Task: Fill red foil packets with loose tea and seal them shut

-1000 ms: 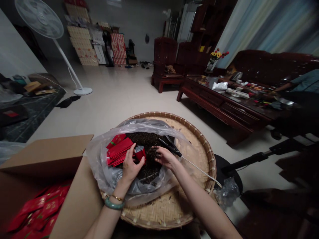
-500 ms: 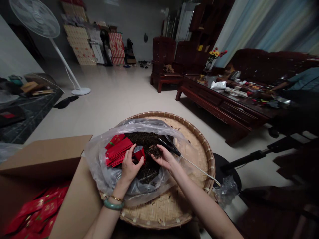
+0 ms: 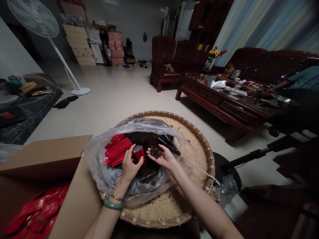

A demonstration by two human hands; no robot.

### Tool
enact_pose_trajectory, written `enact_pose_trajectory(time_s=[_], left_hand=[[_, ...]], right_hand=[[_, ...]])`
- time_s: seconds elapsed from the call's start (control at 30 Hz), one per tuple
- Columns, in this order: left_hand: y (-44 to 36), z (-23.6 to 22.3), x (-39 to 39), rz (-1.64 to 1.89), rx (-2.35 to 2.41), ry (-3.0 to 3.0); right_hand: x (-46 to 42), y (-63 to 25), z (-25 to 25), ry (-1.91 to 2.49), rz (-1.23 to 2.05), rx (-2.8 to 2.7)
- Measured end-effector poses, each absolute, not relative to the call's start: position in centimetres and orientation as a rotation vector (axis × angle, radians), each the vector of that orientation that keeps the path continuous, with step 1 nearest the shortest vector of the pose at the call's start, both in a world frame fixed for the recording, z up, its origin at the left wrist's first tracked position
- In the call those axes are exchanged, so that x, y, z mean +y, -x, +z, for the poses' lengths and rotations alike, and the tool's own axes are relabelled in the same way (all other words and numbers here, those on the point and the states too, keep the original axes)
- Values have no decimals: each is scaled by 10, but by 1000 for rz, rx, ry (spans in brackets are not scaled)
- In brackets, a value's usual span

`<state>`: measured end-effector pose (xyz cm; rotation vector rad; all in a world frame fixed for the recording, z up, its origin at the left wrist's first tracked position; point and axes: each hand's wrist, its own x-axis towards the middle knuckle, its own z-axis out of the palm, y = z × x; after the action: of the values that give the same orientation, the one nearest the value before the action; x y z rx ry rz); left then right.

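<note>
My left hand (image 3: 130, 165) grips a small red packet (image 3: 143, 160), its silvery inside showing at the top. Palm up, my right hand (image 3: 164, 159) cups loose dark tea leaves (image 3: 157, 152) just right of the packet. Below both hands, a clear plastic bag (image 3: 96, 162) lies spread open around a heap of the same tea (image 3: 142, 137). A stack of flat red packets (image 3: 119, 152) rests on the heap, left of my left hand. Behind my right hand lies a black two-armed tool (image 3: 170, 146) with a white cord.
The bag sits on a round woven bamboo tray (image 3: 171, 212). At lower left stands an open cardboard box (image 3: 74, 196) holding red packets (image 3: 47, 212). A black stand (image 3: 244, 159) is to the right. Beyond are a wooden coffee table (image 3: 214, 104) and a fan (image 3: 81, 91).
My right hand has opened out flatter, fingers reaching further left towards the packet, with the tea spread on the palm. My left hand and its packet stay in place.
</note>
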<state>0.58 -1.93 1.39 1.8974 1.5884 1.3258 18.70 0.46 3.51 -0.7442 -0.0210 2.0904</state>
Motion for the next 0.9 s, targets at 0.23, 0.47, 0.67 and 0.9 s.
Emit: enact_pose_trajectory(time_s=[0.23, 0.47, 0.67, 0.9], left_hand=[[-5, 13, -20, 1335, 1573, -1903], [-5, 12, -19, 1327, 1586, -1895], [-6, 14, -20, 1319, 1606, -1892], [-6, 13, -19, 1329, 1588, -1900]], right_hand=[[5, -186, 32, 716, 2045, 18], [3, -185, 31, 719, 2024, -71], [4, -184, 35, 865, 1967, -21], [5, -188, 31, 797, 2153, -63]])
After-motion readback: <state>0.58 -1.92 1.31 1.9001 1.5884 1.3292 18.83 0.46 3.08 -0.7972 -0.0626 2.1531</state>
